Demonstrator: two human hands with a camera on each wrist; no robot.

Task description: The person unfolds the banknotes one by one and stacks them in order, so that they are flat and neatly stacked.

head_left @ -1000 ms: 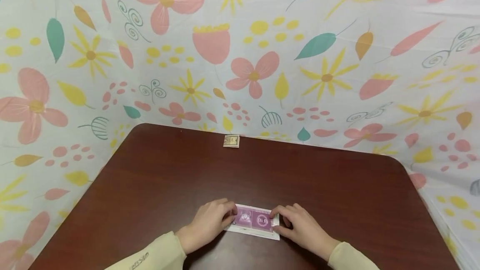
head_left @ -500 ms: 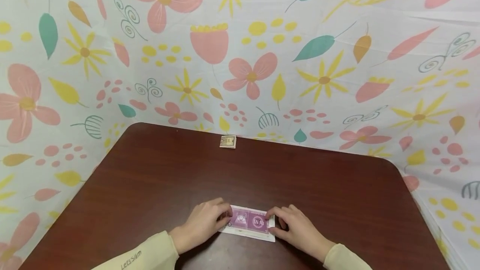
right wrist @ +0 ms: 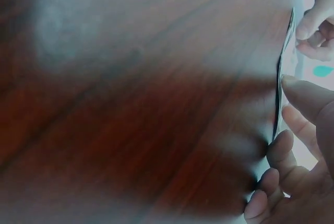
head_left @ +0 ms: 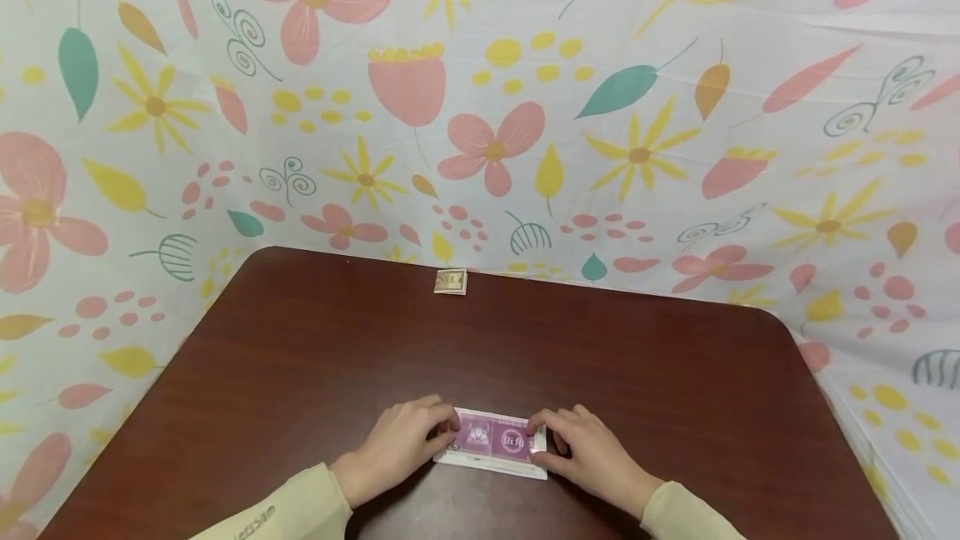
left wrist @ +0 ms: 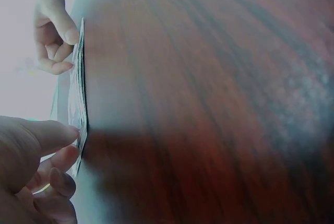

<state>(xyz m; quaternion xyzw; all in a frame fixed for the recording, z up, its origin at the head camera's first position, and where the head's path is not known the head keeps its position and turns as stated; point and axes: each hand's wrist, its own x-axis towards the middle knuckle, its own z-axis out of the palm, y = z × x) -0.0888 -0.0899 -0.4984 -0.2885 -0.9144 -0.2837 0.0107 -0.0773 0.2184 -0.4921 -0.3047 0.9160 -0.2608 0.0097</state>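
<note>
A purple banknote lies on white-edged sheets near the front of the table, its long side running left to right. My left hand holds its left end between thumb and bent fingers. At the right end, my right hand grips it the same way. Seen edge-on in the left wrist view, the stack has several thin layers and lies low over the tabletop. The right wrist view shows the stack's thin edge by the right thumb. Both ends are partly covered by fingers.
A small folded paper sits at the far edge of the dark reddish-brown table. Behind and beside the table hangs a white cloth printed with flowers and leaves.
The head view has shifted slightly, so everything appears a little farther left. Both hands keep hold of the banknote's ends, with little movement over the table.
</note>
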